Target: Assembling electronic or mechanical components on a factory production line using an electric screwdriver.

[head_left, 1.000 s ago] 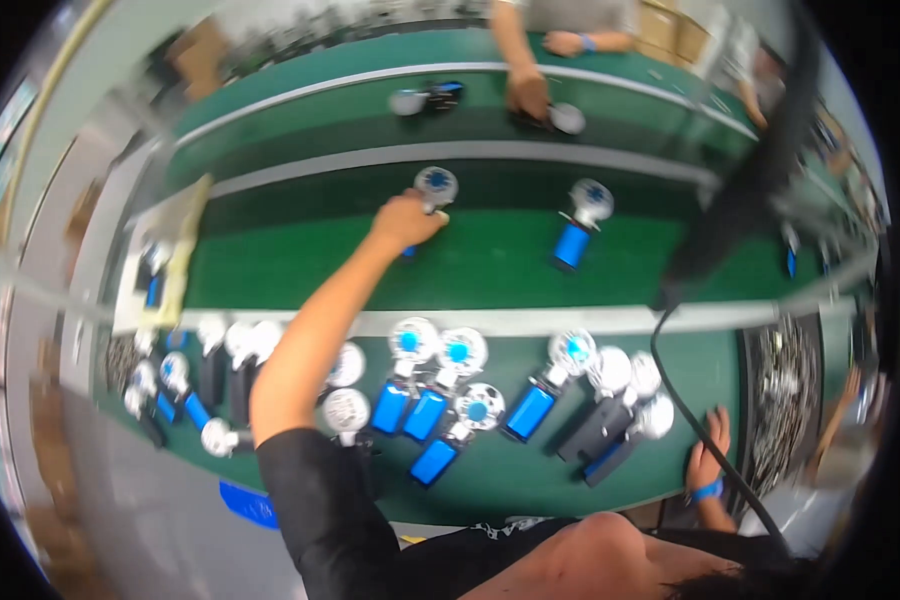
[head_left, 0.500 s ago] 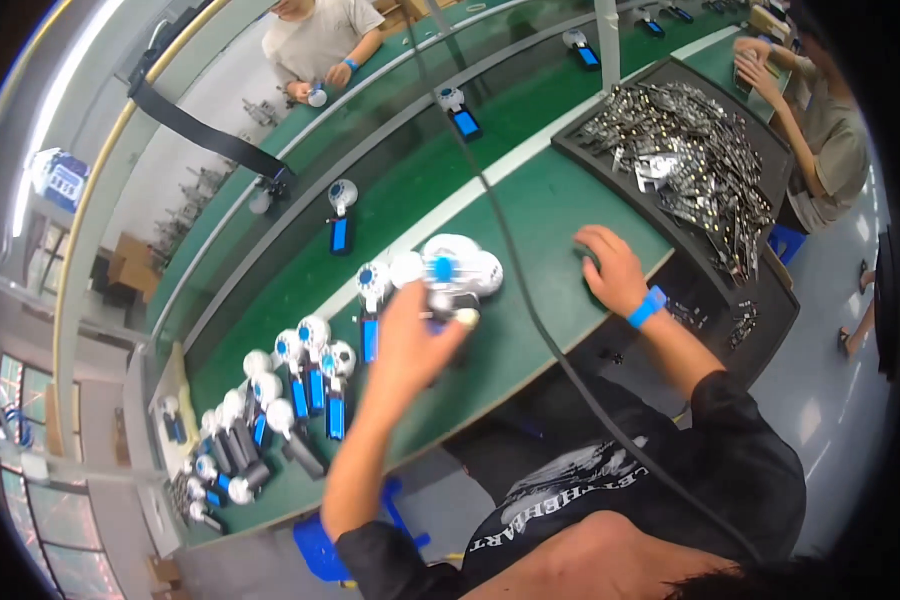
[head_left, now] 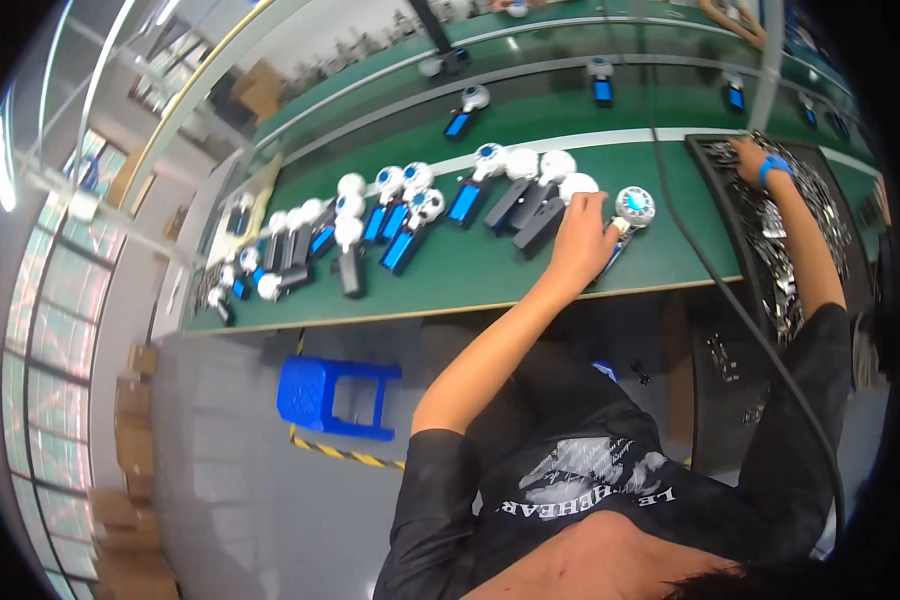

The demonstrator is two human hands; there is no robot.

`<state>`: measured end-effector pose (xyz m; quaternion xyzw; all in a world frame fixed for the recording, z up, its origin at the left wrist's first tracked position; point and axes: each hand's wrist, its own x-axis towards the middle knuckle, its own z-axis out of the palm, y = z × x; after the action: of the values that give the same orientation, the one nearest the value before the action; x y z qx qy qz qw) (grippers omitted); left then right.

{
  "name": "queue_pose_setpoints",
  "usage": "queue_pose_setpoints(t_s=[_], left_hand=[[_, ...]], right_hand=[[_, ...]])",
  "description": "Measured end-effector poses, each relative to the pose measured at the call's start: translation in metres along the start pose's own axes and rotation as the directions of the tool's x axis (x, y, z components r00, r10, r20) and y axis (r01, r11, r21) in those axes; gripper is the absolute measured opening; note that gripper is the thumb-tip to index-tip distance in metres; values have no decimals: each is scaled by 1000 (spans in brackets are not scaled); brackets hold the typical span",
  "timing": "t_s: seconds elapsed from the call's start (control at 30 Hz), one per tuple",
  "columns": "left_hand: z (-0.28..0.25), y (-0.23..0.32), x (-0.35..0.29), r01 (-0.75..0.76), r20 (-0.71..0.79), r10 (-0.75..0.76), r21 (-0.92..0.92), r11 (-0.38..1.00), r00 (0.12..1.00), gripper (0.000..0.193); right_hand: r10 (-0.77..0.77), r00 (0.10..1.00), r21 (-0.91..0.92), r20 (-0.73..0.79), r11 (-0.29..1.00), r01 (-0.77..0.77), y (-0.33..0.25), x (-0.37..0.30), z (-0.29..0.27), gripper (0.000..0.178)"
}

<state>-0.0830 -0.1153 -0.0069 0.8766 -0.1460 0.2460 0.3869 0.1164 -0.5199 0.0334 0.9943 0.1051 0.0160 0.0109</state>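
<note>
My left hand (head_left: pixel 580 243) is over the green bench with its fingers curled. Its thumb lies at the neck of a ball-headed device (head_left: pixel 635 206) with a white round head, a blue centre and a narrow body, partly hidden by the hand. Just left of the fingers are several similar devices with plain white heads and dark grey bodies (head_left: pixel 538 228). Far to the right, my right hand (head_left: pixel 752 163) reaches into a black tray (head_left: pixel 707 170) of small metal parts (head_left: pixel 820 215). Its fingers are bent down among the parts, and the fingertips are hidden.
More ball-headed devices with blue panels (head_left: pixel 402 250) stand along the bench to the left. Beyond a white rail, a conveyor carries spaced devices (head_left: pixel 603 85). A dark cable (head_left: pixel 685 235) hangs across the view. A blue stool (head_left: pixel 315 395) stands below the bench.
My view has swung, so the bench appears shifted. The right hand has gone from the bench edge into the parts tray. The left hand has set several devices down, which now stand spread apart.
</note>
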Motion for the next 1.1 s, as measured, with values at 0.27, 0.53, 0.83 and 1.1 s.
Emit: queue_pose_setpoints(t_s=[0.27, 0.53, 0.83, 1.1], left_hand=[[-101, -89, 70, 73, -39, -66, 228, 971, 997, 37], [-127, -272, 191, 391, -148, -366, 472, 790, 919, 58], [-128, -324, 228, 475, -49, -622, 694, 541, 781, 76], [-180, -106, 26, 100, 133, -202, 541, 835, 970, 71]], right_hand=[[-237, 971, -32, 18, 971, 238, 51, -1, -2, 34], [-184, 908, 81, -377, 970, 230, 44, -34, -11, 20], [54, 829, 380, -556, 904, 196, -48, -81, -43, 44], [284, 874, 861, -394, 448, 242, -186, -182, 9, 60]])
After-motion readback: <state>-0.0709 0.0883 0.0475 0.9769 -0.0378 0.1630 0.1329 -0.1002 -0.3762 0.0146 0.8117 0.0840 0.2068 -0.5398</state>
